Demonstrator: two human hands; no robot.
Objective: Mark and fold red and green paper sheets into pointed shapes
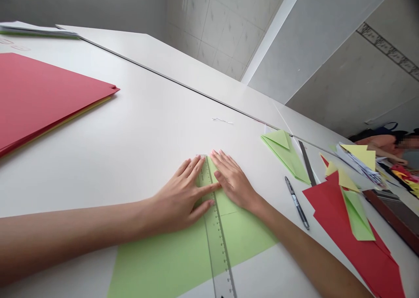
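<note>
A sheet of light green paper (160,263) lies on the white table in front of me. Across it runs a clear plastic ruler (220,250), one end near my fingertips and the other towards the bottom edge of the view. My left hand (181,195) lies flat with fingers spread, pressing on the ruler and the paper. On the ruler's right side, my right hand (236,182) rests flat on the green paper, fingers stretched out and pointing away from me. The left index fingertip touches or nearly touches the right hand. A short line shows on the paper below the right hand.
Red sheets (49,99) are stacked at the left. To the right lie a pen (297,203), folded green paper (286,154), a dark strip (307,162), red paper (353,245) and a dark brown case (393,219). Another person (386,143) is at the far right.
</note>
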